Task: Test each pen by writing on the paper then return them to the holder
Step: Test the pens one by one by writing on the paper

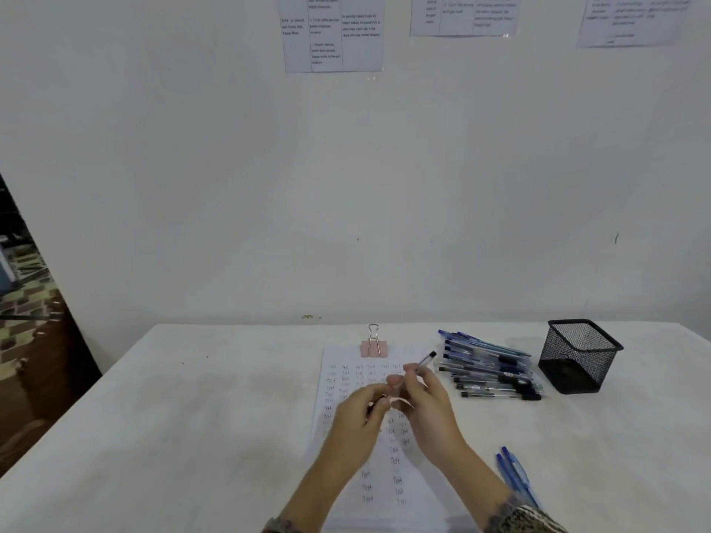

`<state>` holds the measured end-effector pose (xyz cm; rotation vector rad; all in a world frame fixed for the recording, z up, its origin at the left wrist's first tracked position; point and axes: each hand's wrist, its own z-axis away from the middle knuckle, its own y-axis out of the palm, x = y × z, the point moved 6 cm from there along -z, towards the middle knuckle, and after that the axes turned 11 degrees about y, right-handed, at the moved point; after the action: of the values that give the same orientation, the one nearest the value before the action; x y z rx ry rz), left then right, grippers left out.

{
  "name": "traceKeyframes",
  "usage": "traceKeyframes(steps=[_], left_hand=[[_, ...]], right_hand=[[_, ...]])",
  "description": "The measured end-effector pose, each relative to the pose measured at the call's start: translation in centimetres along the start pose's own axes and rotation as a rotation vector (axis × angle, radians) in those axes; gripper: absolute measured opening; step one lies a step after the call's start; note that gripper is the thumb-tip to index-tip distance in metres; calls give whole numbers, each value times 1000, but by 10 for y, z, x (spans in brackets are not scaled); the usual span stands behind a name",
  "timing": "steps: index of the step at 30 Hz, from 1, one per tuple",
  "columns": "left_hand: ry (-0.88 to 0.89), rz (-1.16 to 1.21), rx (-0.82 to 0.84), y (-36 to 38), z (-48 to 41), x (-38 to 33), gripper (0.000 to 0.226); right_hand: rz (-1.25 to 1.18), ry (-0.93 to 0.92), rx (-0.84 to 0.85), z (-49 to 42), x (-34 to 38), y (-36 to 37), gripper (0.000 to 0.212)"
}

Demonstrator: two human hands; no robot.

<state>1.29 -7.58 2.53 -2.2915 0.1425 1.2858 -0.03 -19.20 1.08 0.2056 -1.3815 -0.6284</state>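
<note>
A pale wall (192,148) fills the upper half, with printed sheets (332,32) stuck high on it; below it a white table (173,398) spreads across the view. The paper (379,469) lies in the middle of the table, covered with rows of small handwritten marks and held at its far edge by a pink binder clip (373,346). To the right, near the wall, the black mesh holder (579,355) stands upright; just left of it a pile of pens (488,367) lies flat on the table, apart from the holder.

Both hands are raised over the paper, close together. The right hand (423,402) has its fingers curled and pinches a clear pen (426,358), whose dark far end sticks up and to the right; the left hand (358,417) has its fingers bent too and pinches a dark bit in line with that pen, seemingly its near end, though blur hides the detail. By the right forearm, two blue pens (515,475) lie side by side on the table.
</note>
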Motion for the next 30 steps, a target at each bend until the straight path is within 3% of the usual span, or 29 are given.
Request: traceKeyframes(steps=[5,8,10,14,18,22,26,30], left_hand=[[12,-113,-51,-2,4,8,13],[30,-334,-154,-23,8,25,14],[25,-509,-219,-43,7,43,25],[-224,-753,28,-59,5,81,47],[-294,-815,172,-57,7,94,57],[-299,-850,203,-56,8,96,72],[-275,-878,226,-54,8,96,72],[-269,-871,221,-54,7,96,69]], right_hand=[[-526,81,-99,-6,-12,-13,14],[-837,96,-138,-11,-9,-29,49],[-891,83,-140,-15,-6,-40,60],[-872,60,-136,-22,0,-45,43],[-861,31,-152,-28,6,-44,38],[-859,20,-172,-37,12,-48,55],[-704,-9,-141,-59,20,-49,49],[-346,85,-120,-76,22,-46,65]])
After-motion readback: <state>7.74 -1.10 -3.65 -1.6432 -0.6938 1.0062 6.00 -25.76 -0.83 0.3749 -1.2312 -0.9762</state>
